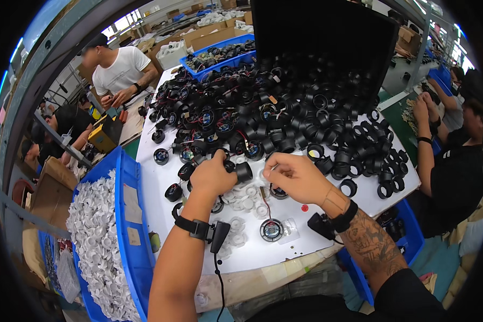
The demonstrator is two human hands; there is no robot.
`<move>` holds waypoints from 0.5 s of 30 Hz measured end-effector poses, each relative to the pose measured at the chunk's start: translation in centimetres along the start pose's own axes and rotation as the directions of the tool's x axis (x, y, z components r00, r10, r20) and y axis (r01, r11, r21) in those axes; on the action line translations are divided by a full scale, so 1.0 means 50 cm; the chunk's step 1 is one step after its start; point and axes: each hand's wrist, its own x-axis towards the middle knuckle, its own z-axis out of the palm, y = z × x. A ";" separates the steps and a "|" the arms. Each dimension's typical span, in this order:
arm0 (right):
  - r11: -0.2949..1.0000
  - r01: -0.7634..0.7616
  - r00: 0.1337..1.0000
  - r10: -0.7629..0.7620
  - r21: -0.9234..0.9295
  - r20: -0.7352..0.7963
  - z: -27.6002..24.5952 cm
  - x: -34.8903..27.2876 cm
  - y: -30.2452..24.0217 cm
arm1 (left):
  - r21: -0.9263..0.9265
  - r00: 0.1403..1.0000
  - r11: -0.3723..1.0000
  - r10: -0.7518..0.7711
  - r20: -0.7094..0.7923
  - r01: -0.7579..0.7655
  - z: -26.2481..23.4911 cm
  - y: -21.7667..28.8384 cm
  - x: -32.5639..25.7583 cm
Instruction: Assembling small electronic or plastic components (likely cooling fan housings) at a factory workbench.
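Observation:
Fingers curled, my left hand [212, 174] grips a black cylindrical housing [243, 172] over the near part of the table. Just to its right, my right hand [295, 174] has thumb and fingertips pinched together; a small pale piece seems to be between them, too small to name. Below the hands lie several white translucent caps [247, 199]. Closer to me, a round black unit with a circuit board [271, 230] lies face up, its wires running toward the caps. A large heap of black housings [306, 121], some with wired boards, spreads beyond both hands.
A blue bin of white plastic parts [99, 236] stands at the left. Another blue bin [413, 236] sits under the table's right edge. A dark screen-like panel [324, 48] rises behind the heap, beside a blue tray [220, 56]. Co-workers sit on both sides.

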 end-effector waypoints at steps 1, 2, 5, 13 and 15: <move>1.000 -0.001 1.000 0.001 -0.001 -0.011 -0.001 -0.011 0.006 | -0.049 0.998 0.998 -0.036 -0.046 0.034 0.005 0.004 -0.003; 1.000 0.030 0.993 -0.030 -0.008 -0.115 0.001 -0.020 0.012 | -0.130 0.993 0.991 -0.039 -0.116 0.024 0.008 0.004 -0.011; 0.994 0.099 0.959 -0.086 0.034 -0.272 0.025 -0.036 0.017 | -0.291 0.940 0.955 -0.039 -0.340 -0.065 -0.006 -0.011 -0.053; 0.959 0.285 0.874 -0.264 -0.009 -0.408 0.093 -0.048 -0.052 | -0.974 0.976 -0.072 -0.050 -0.211 -0.214 -0.010 0.043 -0.196; 0.956 0.279 0.889 -0.223 0.087 -0.399 0.101 -0.058 -0.061 | -0.982 0.980 0.067 -0.085 -0.180 -0.174 0.003 0.056 -0.214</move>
